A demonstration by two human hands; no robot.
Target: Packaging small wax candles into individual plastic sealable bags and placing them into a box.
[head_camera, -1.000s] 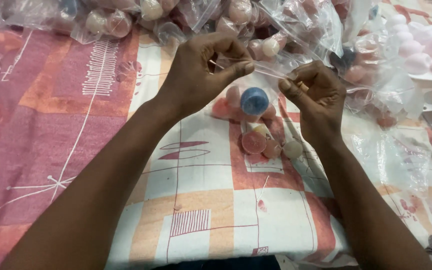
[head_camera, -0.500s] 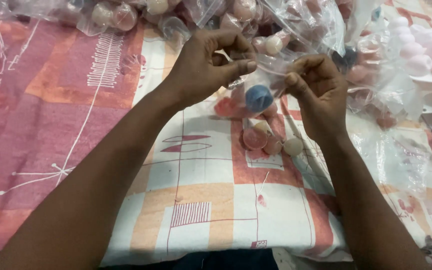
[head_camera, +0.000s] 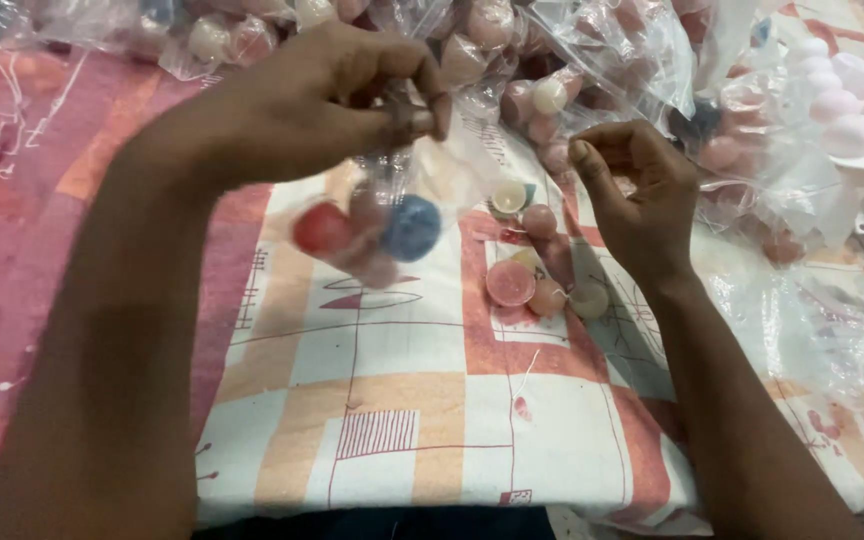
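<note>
Left hand grip pinches clear bag of coloured balls; right hand grip curled, holding nothing.

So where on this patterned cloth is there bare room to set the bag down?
The widest bare stretch of patterned cloth lies below the loose candles, between the two forearms. The pink side under the left hand is also free. The far edge is crowded with filled clear bags, and the right side with empty plastic.
</note>
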